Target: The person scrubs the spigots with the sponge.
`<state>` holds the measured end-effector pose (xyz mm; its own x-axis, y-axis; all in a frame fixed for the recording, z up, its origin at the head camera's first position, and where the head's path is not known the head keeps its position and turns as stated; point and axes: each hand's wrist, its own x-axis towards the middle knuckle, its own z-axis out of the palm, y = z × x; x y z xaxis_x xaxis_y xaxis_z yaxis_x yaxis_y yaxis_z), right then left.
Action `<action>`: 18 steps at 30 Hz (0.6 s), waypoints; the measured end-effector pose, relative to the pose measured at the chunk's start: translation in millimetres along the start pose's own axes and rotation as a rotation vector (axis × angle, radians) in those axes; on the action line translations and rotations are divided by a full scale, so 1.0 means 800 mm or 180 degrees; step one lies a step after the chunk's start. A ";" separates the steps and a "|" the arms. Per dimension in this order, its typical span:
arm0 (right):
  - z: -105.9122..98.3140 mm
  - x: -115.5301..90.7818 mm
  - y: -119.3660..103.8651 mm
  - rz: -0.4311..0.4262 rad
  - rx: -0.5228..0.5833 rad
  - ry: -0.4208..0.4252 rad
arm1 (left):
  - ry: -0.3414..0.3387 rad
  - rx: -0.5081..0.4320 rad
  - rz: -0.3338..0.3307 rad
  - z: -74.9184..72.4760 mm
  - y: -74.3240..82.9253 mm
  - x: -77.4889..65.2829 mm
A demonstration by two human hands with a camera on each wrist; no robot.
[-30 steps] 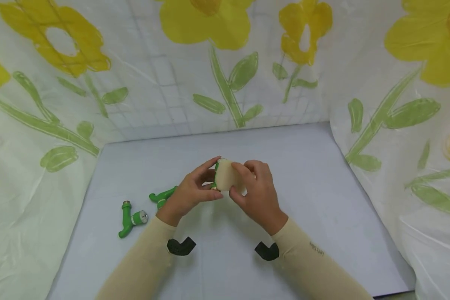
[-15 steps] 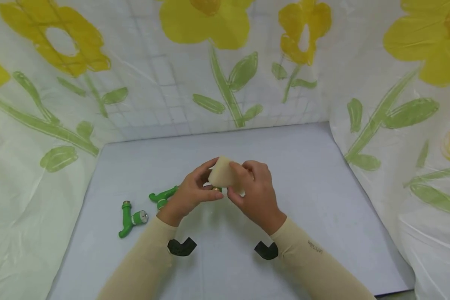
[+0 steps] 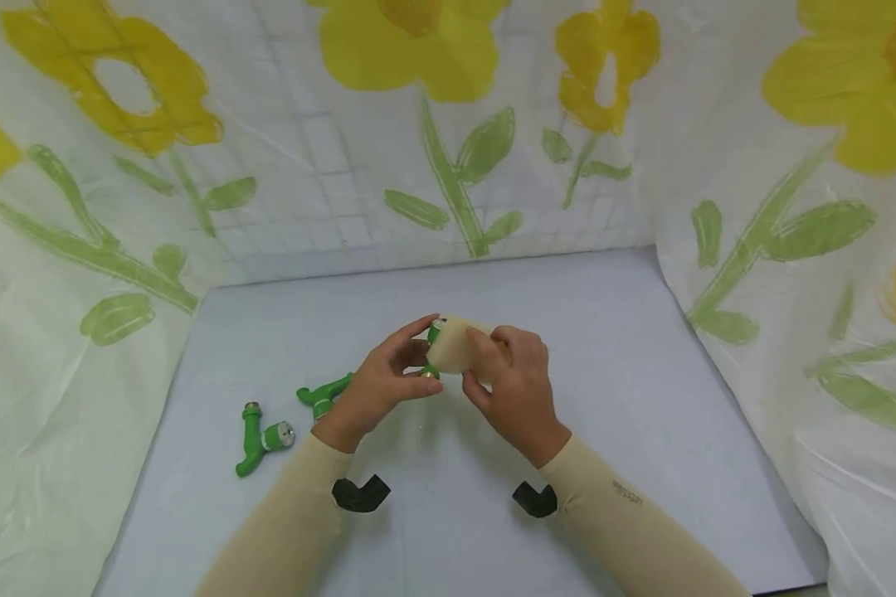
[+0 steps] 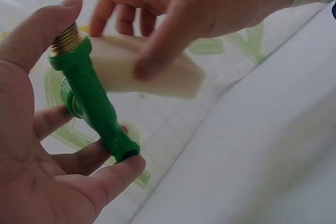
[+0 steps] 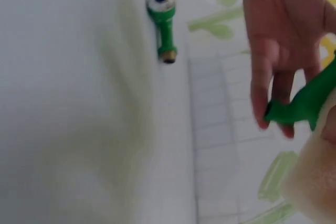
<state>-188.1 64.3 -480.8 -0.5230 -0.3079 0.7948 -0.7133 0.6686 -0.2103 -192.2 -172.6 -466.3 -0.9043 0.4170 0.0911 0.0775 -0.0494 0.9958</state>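
Note:
My left hand [image 3: 382, 377] holds a green faucet [image 4: 94, 100] above the middle of the table. In the left wrist view, its thumb is at the brass threaded end [image 4: 67, 40] and a fingertip touches the spout's mouth. My right hand [image 3: 518, 390] pinches a cream sponge [image 3: 450, 348] between thumb and fingers. The sponge lies against the faucet's side, covering part of it in the head view. In the right wrist view, the faucet's spout [image 5: 294, 109] points toward the left hand's fingertips.
Two more green faucets lie on the white table [image 3: 642, 398] at the left: one whole in view [image 3: 254, 438], the other [image 3: 321, 396] partly behind my left wrist. A white curtain [image 3: 328, 166] with painted yellow flowers stands around the back and sides.
The sponge has shifted and tilted over the faucet, first to the left, then back right. The faucet's top end shows again. My left hand stays nearly still.

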 end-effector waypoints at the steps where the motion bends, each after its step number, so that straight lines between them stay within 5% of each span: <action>1: 0.000 -0.002 0.001 0.0029 0.0005 0.0005 | 0.0021 0.0022 -0.0019 -0.001 -0.001 -0.001; 8: 0.002 0.006 -0.002 -0.0154 0.0081 -0.0036 | -0.0077 0.0086 -0.0096 -0.001 0.002 0.000; 18: 0.006 -0.001 0.002 -0.0054 0.0109 -0.0067 | -0.0053 0.0024 -0.0121 0.000 -0.007 0.001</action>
<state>-190.8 62.4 -484.3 -0.5200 -0.3335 0.7864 -0.7376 0.6396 -0.2165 -193.2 -172.3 -471.7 -0.8996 0.4335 0.0533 0.0464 -0.0265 0.9986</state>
